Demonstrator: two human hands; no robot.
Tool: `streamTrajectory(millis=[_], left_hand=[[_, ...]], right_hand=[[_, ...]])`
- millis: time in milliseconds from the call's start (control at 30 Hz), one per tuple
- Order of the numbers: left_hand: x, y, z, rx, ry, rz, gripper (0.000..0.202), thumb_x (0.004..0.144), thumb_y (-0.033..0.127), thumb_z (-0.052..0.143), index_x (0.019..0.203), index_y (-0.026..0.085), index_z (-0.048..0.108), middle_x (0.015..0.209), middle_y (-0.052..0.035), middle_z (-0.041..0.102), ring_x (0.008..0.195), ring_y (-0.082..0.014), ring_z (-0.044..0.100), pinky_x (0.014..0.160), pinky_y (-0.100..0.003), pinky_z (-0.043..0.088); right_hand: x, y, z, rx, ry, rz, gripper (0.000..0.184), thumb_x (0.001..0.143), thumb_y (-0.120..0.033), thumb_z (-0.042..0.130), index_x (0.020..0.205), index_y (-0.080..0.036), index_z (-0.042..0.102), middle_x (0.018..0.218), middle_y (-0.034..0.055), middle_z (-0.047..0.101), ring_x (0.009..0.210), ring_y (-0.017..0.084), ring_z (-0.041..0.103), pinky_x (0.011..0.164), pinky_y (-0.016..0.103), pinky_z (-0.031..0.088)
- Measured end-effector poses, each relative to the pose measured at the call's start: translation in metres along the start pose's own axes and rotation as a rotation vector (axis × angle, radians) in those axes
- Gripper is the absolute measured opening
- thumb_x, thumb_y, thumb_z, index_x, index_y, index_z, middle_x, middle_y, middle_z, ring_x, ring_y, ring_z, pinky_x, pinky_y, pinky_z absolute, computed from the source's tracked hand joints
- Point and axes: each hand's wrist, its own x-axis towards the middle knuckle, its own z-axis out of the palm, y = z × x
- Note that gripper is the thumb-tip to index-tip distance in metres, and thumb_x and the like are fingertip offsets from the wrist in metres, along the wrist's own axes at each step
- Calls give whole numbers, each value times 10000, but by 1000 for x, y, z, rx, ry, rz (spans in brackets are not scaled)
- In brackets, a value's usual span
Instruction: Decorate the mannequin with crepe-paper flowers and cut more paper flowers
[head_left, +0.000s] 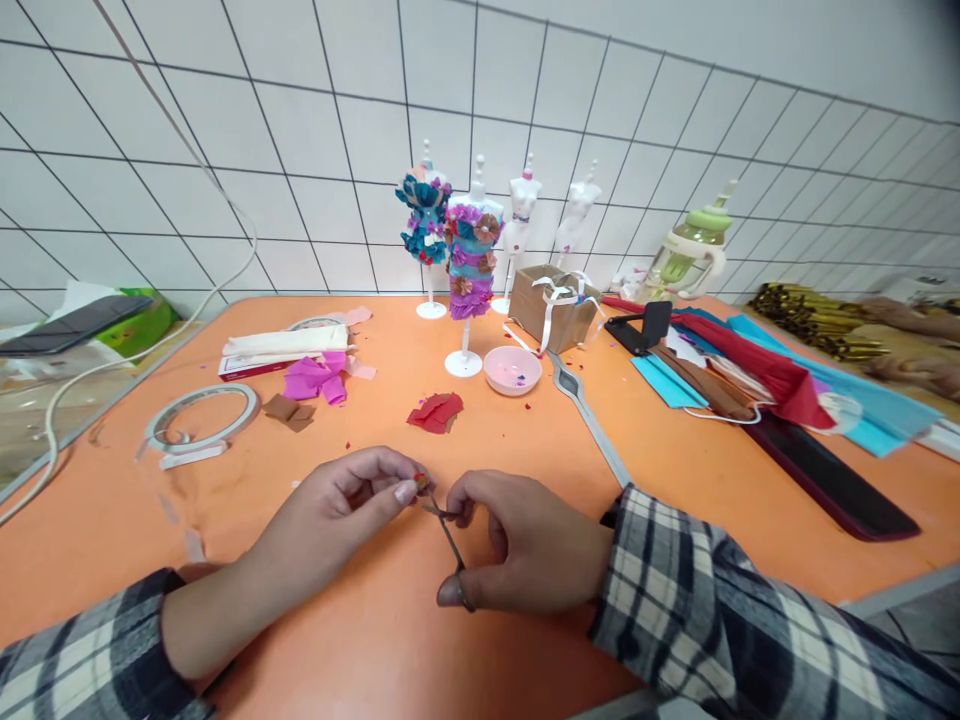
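Between thumb and fingers, my left hand (pixel 349 505) pinches a small folded red and brown paper piece (pixel 421 483). My right hand (pixel 517 540) has its thumb and fingers in the handles of small scissors (pixel 450 540), whose blades are spread and point at that piece. Just beyond my hands lies a stack of red paper pieces (pixel 436 412) on the orange table (pixel 360 660). Brown paper squares (pixel 289 411) and crumpled magenta paper (pixel 318 378) are to the left.
Small dress forms, one in purple ruffles (pixel 472 255), stand behind a pink dish (pixel 512 371). Near them are a cardboard box (pixel 553 310) and a bottle (pixel 691 245). A tape roll (pixel 202 418) lies left; folded coloured paper (pixel 780 370) and a dark long case (pixel 832 480) lie right.
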Motion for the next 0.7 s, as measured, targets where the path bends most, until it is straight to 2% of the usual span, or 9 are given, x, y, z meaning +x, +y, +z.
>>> streamTrajectory(millis=[200,433,700], left_hand=[[-1,2,3,9,-47,44,127,886,320,684,831,208,705,910,-41,757,859,-183,713,775,-270,593],[-2,4,2,108,-80,126,92,882,266,664,830,204,708,887,-47,744,834,-181,705,780,-274,587],[-1,5,2,120,-84,140,97,877,259,651,810,203,693,859,-42,730,807,-174,692,765,-268,577]], right_hand=[[-3,0,2,-96,52,-52,548,655,-515,836,1022,-196,585,954,10,632,704,132,501,620,261,357],[-1,3,1,-11,67,-131,463,689,-463,837,1003,-202,618,922,1,630,695,118,522,611,238,384],[0,5,-2,57,35,-177,417,705,-429,832,994,-203,633,919,-9,640,660,95,527,622,226,412]])
